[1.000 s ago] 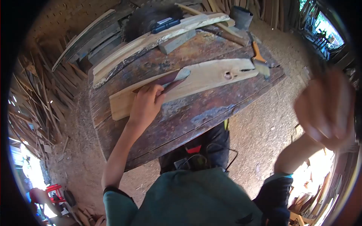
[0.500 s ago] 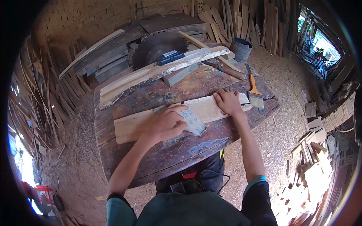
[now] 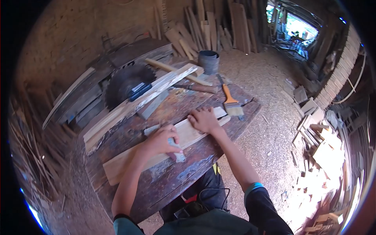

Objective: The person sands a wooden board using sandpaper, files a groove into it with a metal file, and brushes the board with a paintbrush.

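while the left hand (image 3: 161,141) grasps bent sandpaper (image 3: 179,157) at the near edge of the wooden board (image 3: 189,135), the right hand (image 3: 204,120) rests unclenched upon this board. beneath the board is the workbench (image 3: 156,192); beside its right end lies the flat paintbrush (image 3: 230,100).

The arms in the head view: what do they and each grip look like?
Each grip is a human hand: the left hand and right hand are ungloved. The left sleeve is short and teal with a dark cuff; the right sleeve is short and black with a teal cuff. No cables or markings show on the bare forearms.
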{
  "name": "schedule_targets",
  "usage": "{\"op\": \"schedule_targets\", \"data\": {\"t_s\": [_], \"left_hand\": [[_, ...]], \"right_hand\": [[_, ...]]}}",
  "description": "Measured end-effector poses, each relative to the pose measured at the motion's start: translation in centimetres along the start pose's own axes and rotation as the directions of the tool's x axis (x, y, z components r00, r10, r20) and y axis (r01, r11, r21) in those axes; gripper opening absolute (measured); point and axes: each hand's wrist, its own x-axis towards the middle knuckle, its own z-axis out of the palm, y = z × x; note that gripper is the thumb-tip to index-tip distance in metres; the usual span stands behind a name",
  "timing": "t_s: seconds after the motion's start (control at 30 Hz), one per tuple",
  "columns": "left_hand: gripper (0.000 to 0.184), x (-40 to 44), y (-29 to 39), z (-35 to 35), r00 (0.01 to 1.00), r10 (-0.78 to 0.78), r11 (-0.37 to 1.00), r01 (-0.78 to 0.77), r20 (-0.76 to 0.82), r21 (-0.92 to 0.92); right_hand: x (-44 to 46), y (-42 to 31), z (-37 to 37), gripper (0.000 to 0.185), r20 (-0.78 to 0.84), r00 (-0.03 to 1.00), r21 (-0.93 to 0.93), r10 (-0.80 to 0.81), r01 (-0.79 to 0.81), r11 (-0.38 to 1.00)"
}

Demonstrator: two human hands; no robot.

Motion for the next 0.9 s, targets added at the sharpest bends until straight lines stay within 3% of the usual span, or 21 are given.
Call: {"op": "schedule_targets", "data": {"t_s": [0.07, 0.1, 0.17, 0.27, 0.37, 0.43, 0.57, 0.67, 0.77, 0.9], "left_hand": [[0.037, -0.7, 0.7, 0.1, 0.99, -0.133, 0.984, 0.136, -0.035, 0.114], [0.039, -0.7, 1.6, -0.4, 0.95, -0.308, 0.941, 0.295, 0.055, 0.168], [0.043, -1.3, 3.9, -1.7, 0.748, -0.635, 0.763, 0.567, 0.194, 0.311], [0.05, -3.9, 4.4, -2.1, 0.889, -0.457, 0.817, 0.41, 0.023, 0.407], [0.039, -5.6, 4.5, -2.6, 0.98, -0.196, 0.934, 0.199, -0.039, 0.298], [0.031, -6.0, 2.3, -2.5, 0.986, -0.16, 0.959, 0.143, 0.053, 0.246], [0.022, -4.5, 1.6, -2.2, 0.938, -0.328, 0.928, 0.297, 0.109, 0.226], [0.017, -2.6, 3.3, 2.4, 0.853, -0.428, 0.696, 0.522, -0.298, 0.493], [0.009, -1.2, 4.5, 4.6, 0.788, -0.485, 0.483, 0.602, -0.379, 0.636], [0.004, -1.3, 5.4, 5.1, 0.66, -0.485, 0.6, 0.729, -0.574, 0.33]], "right_hand": [[-0.1, 0.0, -0.2, 0.038, 0.008, 1.0, 0.014, -0.01, 0.01, 1.0], [-0.1, 0.1, -0.2, 0.038, -0.002, 1.0, 0.013, -0.011, 0.011, 1.0], [-0.1, 0.2, -0.1, 0.038, -0.011, 1.0, 0.016, -0.021, 0.021, 1.0], [-0.1, 0.2, -0.2, 0.037, -0.002, 1.0, 0.028, -0.018, 0.018, 0.999], [-0.3, 0.2, -0.3, 0.036, -0.014, 1.0, 0.046, -0.014, 0.015, 0.999], [-0.3, 0.3, -0.3, 0.037, -0.018, 1.0, 0.04, -0.011, 0.012, 0.999], [0.0, 0.3, 0.3, 0.037, -0.029, 0.999, 0.029, -0.022, 0.023, 0.999], [-0.1, 0.4, 0.3, 0.037, -0.033, 0.999, 0.041, -0.029, 0.03, 0.999], [-0.2, 0.2, -0.2, 0.037, -0.012, 1.0, 0.035, -0.017, 0.017, 0.999], [-0.1, 0.3, 0.0, 0.037, -0.001, 1.0, 0.053, -0.012, 0.012, 0.999]]}}
